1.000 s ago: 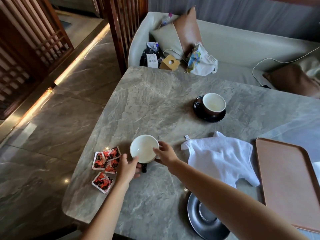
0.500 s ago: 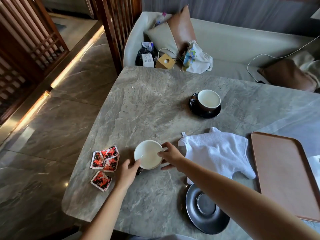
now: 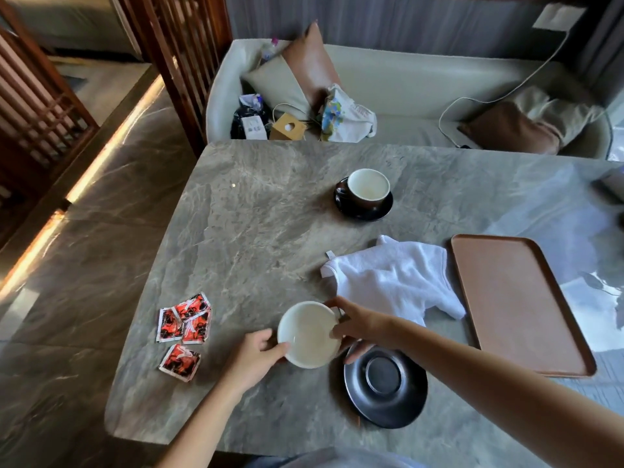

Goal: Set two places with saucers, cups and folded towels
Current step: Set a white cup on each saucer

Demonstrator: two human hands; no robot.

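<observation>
Head view of a grey marbled bench during place setting. The left grip curls its fingers against the left wall of the near cup, and the right grip pinches the cup's right rim between thumb and fingers, so both grips grasp the same cup. This cup, white inside, sits at the near middle of the bench, just left of the empty black saucer. It is not on that saucer, and it cannot be told whether the cup rests on the bench or is lifted off it.

At the far middle of the bench, a second cup, dark outside and white inside, stands upright on its own black saucer.

A white towel lies unfolded and rumpled between the two saucers, its near edge just beyond the right grip. A flat brown tray lies right of the towel, close beside it.

Four red-and-black packets lie left of the near cup, three overlapping and one apart nearer the bench edge.

Beyond the bench stands a pale sofa carrying cushions, bags and a white cable.
</observation>
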